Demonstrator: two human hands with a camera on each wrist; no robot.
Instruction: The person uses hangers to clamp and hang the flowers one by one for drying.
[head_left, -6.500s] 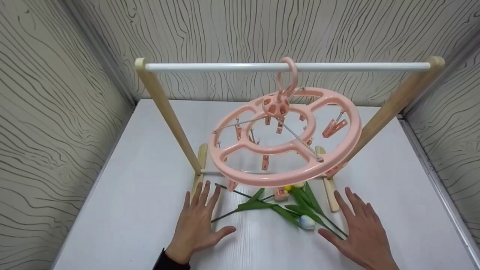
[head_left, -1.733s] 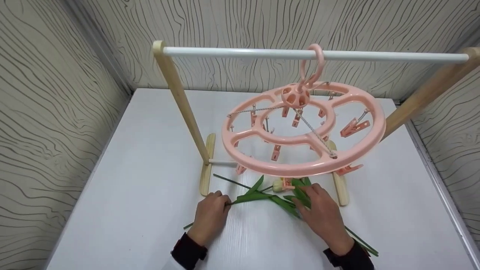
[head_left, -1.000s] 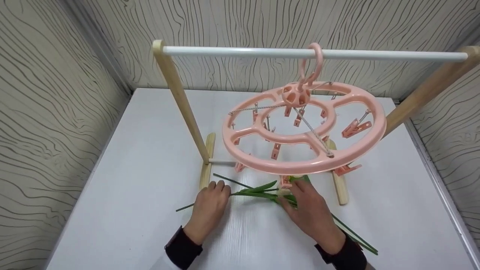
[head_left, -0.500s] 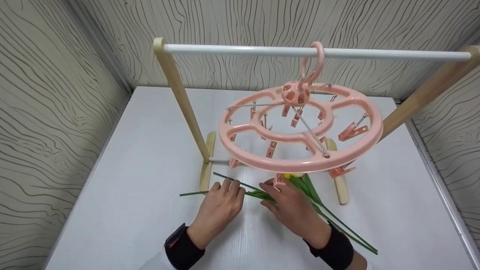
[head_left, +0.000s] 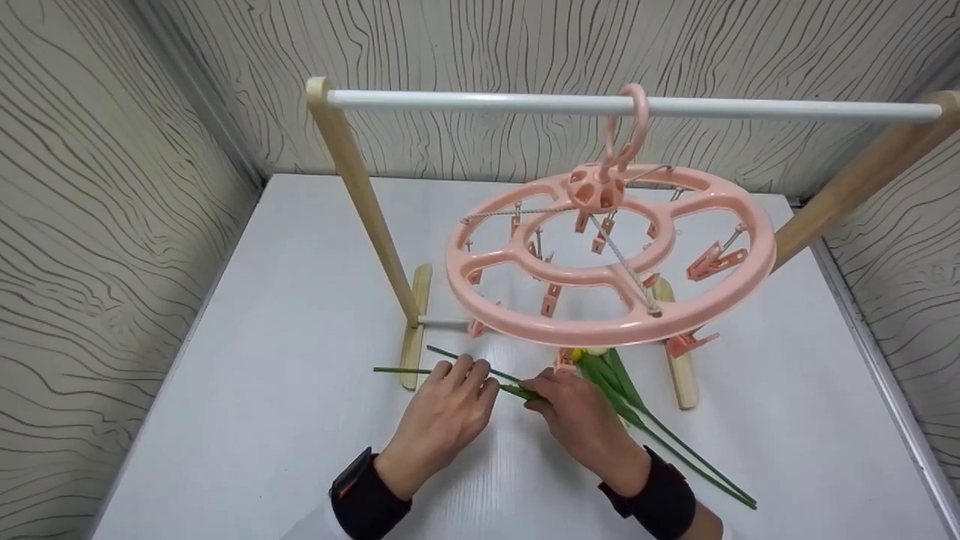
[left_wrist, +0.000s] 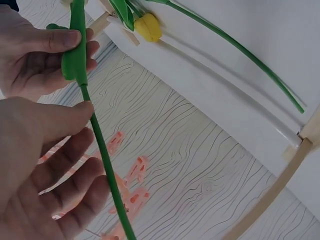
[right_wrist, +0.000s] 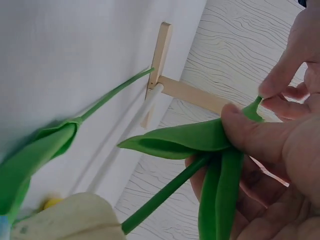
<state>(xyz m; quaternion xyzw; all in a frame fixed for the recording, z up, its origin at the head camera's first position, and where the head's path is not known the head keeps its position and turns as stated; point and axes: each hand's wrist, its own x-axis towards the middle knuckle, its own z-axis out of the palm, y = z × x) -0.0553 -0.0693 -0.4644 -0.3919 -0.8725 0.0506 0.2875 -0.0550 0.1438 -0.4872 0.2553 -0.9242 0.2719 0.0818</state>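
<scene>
Nearest the viewer, in front of the near rim of the pink hanger, two hands are holding one flower. The left hand, toward the hanger's left side, is pinching the stem between thumb and fingertip, its remaining fingers curving loosely; the right hand, before the hanger's middle, is clasping the leaves between thumb and fingers. The flower's long axis is running left to right across the hanger's front, its bare stem end pointing toward the hanger's left and its pale bloom projecting past the right-hand grip; the right hand is thus lying nearer both to the bloom and to the clip at the hanger's near rim. Other flowers are lying on the table, reaching out from under that rim. Farther off, a white bar is supporting the hanger by its hook.
</scene>
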